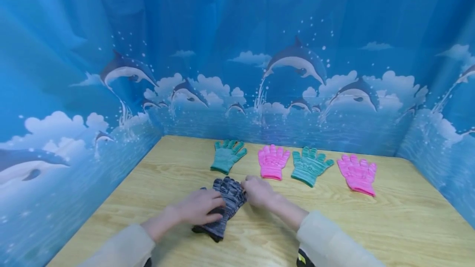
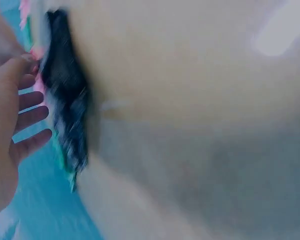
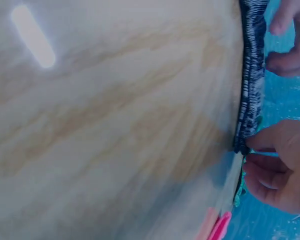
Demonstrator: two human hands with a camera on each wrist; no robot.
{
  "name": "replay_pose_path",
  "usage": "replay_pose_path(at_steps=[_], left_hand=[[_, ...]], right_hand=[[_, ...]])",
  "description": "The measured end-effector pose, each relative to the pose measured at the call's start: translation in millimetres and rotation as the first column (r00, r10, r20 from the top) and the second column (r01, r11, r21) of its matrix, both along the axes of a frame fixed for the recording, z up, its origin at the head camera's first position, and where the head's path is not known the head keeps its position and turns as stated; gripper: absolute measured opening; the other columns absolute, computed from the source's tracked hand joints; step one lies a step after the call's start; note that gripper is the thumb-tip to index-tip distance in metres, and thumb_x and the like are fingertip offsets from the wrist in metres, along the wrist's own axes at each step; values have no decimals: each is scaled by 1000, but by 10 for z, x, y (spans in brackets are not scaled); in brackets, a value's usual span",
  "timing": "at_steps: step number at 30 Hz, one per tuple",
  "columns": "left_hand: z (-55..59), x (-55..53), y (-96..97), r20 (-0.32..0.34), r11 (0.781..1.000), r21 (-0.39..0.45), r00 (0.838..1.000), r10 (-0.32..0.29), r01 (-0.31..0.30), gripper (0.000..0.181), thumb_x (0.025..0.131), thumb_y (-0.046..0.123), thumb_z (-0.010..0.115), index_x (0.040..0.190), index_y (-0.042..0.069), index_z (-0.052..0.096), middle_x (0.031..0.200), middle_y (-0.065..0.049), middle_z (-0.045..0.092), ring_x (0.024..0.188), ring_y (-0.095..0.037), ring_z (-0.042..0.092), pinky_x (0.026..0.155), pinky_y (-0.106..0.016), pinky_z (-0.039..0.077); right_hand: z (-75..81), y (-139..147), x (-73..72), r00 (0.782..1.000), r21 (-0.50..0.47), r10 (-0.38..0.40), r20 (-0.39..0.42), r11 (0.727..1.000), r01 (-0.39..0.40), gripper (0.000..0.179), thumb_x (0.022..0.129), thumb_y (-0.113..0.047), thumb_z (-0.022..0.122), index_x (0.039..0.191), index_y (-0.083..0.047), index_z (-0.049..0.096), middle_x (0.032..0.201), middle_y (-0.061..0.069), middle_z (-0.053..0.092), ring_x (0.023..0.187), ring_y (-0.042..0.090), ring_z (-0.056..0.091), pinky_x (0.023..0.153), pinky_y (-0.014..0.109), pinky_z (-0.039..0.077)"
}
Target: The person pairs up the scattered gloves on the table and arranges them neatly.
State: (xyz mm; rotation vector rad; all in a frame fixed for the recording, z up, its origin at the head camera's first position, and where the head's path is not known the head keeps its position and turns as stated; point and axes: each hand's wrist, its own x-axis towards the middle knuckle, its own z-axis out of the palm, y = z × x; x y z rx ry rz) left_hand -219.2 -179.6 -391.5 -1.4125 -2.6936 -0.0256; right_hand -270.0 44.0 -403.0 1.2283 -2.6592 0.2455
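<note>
Right hand [image 1: 257,190] pinches the grey glove [image 1: 233,199], left hand [image 1: 198,207] lies over its other side

The grey glove is on the tabletop [image 1: 400,221], right in front of the person and between the two hands. Its long way runs on a slant. The dark cuff [image 1: 211,234] is down near the person and a bit to the left. The finger end points away and leans a bit to the right.

The right hand is at the right edge of the grey glove, up by the finger end. Its thumb and finger meet on a small bit of cloth there, so it has hold of the glove. From the right hand, most of the glove lies to the left and back toward the person.

The left hand is over the left side, nearer the cuff. Its fingers are loose and spread, and it does not seem to grip anything. I cannot tell if it touches the cloth. It hides part of the glove, so I cannot tell if there is one glove or two in a pile.

Past the grey glove, four more gloves lie flat in a row. From left to right they are a green glove [image 1: 225,156], a pink glove [image 1: 272,162], a second green glove [image 1: 309,167] and a second pink glove [image 1: 359,174]. The first green glove lies just past the grey finger end.
</note>
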Motion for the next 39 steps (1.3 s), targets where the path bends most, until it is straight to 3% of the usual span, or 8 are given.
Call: replay_pose_path(at_steps=[3, 6, 10, 19, 26, 31, 39], left_hand=[[89, -130, -83, 32, 991, 38, 991, 128, -129, 16, 87, 19, 64, 98, 7, 66, 89, -1, 60, 78, -13, 57, 68, -27, 48], [146, -272, -170, 79, 965, 15, 962, 261, -263, 13, 84, 10, 65, 95, 3, 66, 89, -7, 64, 82, -20, 61, 71, -32, 50], [139, -372, -234, 151, 937, -32, 926, 347, -347, 13, 83, 5, 66, 95, 1, 66, 91, -10, 65, 85, -25, 62, 74, -37, 51], [-7, -435, -246, 170, 946, 8, 932, 319, -325, 10, 77, -4, 62, 80, 5, 64, 79, -5, 62, 75, -21, 60, 68, -33, 51], [-29, -442, -220, 134, 933, 37, 927, 350, -358, 13, 75, -6, 60, 78, 7, 61, 77, -3, 59, 71, -20, 58, 64, -31, 49], [-42, -445, -219, 92, 951, 26, 948, 306, -309, 19, 76, -7, 59, 75, 12, 55, 72, 3, 50, 64, -13, 50, 56, -27, 44], [-51, -416, -221, 133, 965, -23, 955, 264, -263, 22, 75, -9, 60, 71, 13, 55, 70, 4, 45, 61, -9, 44, 54, -24, 41]], right_hand=[[25, 8, 21, 997, 26, 61, -47, 998, -60, 14, 74, -2, 66, 85, -9, 69, 77, 3, 57, 70, 17, 57, 58, 26, 47], [55, 8, 46, 985, 76, 165, -51, 984, -161, 15, 76, -6, 67, 90, -10, 70, 81, 1, 59, 73, 14, 57, 62, 23, 47], [60, -7, 96, 969, 154, 245, -14, 958, -240, 17, 81, -12, 66, 97, -11, 69, 88, 1, 60, 78, 13, 58, 68, 23, 48], [30, -6, 152, 970, 220, 245, -12, 946, -236, 24, 82, -17, 66, 105, -14, 68, 97, 1, 60, 88, 13, 58, 77, 25, 48], [0, 19, 164, 970, 223, 241, 24, 945, -240, 26, 84, -17, 64, 110, -14, 66, 103, 1, 58, 94, 14, 55, 82, 27, 46], [-14, 39, 148, 962, 218, 274, 11, 938, -270, 23, 84, -17, 64, 107, -15, 66, 99, 0, 57, 91, 12, 55, 78, 24, 46], [-10, 69, 100, 958, 253, 286, 29, 925, -284, 26, 85, -17, 63, 111, -16, 63, 110, 2, 57, 99, 14, 55, 83, 26, 46]])
